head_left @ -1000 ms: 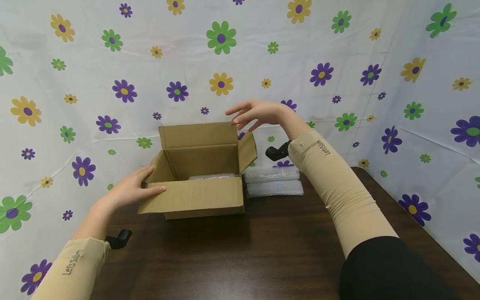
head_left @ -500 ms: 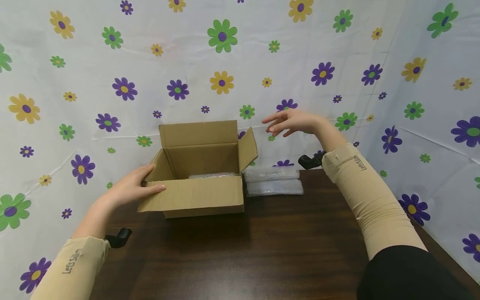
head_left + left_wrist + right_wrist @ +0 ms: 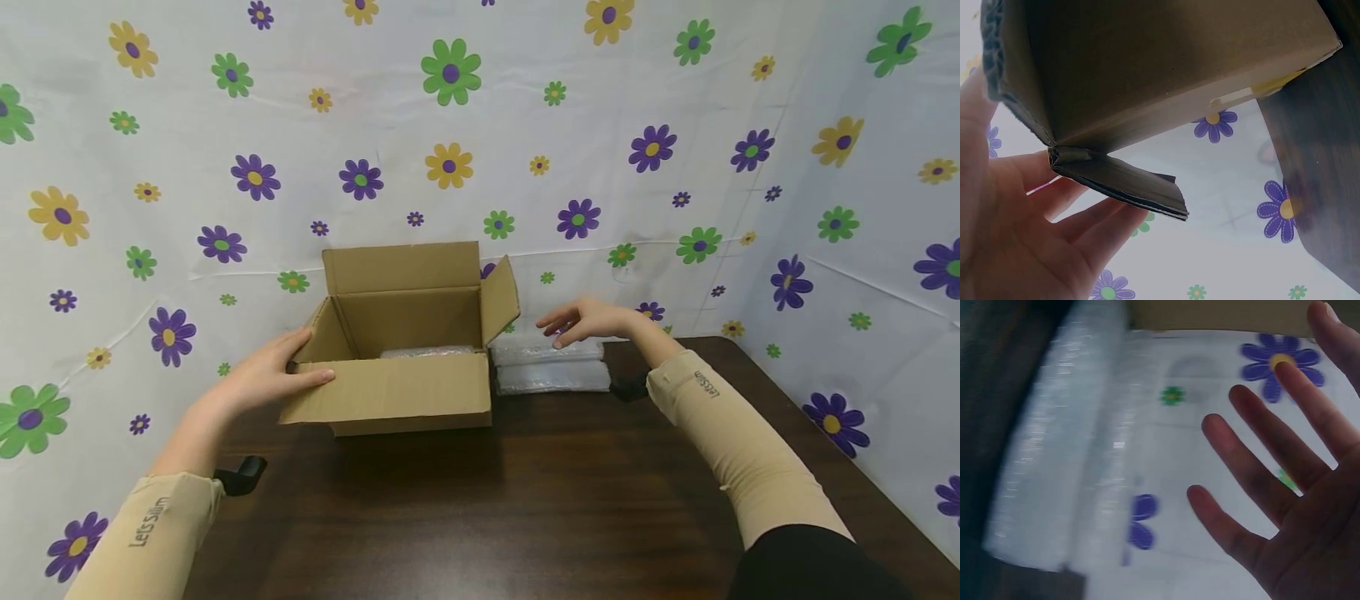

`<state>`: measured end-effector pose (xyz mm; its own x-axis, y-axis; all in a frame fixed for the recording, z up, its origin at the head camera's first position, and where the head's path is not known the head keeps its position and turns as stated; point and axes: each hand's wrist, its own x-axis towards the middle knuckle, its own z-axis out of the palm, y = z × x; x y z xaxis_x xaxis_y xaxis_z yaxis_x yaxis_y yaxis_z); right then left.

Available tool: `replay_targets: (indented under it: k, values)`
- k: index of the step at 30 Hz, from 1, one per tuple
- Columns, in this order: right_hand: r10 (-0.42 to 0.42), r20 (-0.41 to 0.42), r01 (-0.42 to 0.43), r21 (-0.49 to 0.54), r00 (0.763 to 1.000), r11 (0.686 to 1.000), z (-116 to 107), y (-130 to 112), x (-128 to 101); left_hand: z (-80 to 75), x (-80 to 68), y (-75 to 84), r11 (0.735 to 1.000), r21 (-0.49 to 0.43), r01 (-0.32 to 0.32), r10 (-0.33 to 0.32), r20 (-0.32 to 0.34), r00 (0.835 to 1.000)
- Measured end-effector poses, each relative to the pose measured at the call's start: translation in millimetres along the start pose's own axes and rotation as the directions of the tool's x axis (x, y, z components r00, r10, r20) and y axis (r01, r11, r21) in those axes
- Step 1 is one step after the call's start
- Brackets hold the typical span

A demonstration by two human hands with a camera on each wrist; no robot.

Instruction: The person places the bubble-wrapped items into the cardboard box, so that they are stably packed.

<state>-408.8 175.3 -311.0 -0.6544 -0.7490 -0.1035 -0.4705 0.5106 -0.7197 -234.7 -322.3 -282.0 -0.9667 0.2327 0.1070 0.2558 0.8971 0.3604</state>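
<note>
A person's left hand (image 3: pixel 258 379) grips a cardboard box (image 3: pixel 408 390) at its nine o'clock side, thumb laid over the front flap and fingers spread behind the side flap, forearm angling up from seven o'clock. The right hand (image 3: pixel 596 318), grasping nothing, hovers palm down with fingers loosely spread by two clear-wrapped packs (image 3: pixel 553 377), its forearm slanting in from four o'clock. The packs lie at the box's three o'clock on a dark table (image 3: pixel 525 500); another wrapped item (image 3: pixel 427 352) shows inside.
</note>
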Motion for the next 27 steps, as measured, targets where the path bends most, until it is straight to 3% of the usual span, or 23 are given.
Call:
replay_targets:
  k: [6,12,20,27]
  values:
    - [-0.036,-0.009,0.036,-0.007,0.999,0.999,20.0,33.6,2.1,0.1,0.6,0.3,1.000,0.003,-0.004,0.004,-0.005,1.000]
    - [-0.014,-0.044,0.012,-0.038,0.999,0.999,33.7,53.4,5.5,1.0,0.0,-0.8,1.000,0.009,-0.011,0.012,-0.012,1.000]
    - [0.014,-0.044,-0.017,-0.055,0.999,0.998,47.6,60.4,12.6,1.2,-0.5,-1.0,1.000,0.011,-0.009,0.009,-0.012,1.000]
    - [0.005,-0.059,-0.013,-0.129,0.998,0.992,53.9,61.6,19.8,1.0,-0.2,-0.5,1.000,0.011,-0.014,0.014,-0.013,1.000]
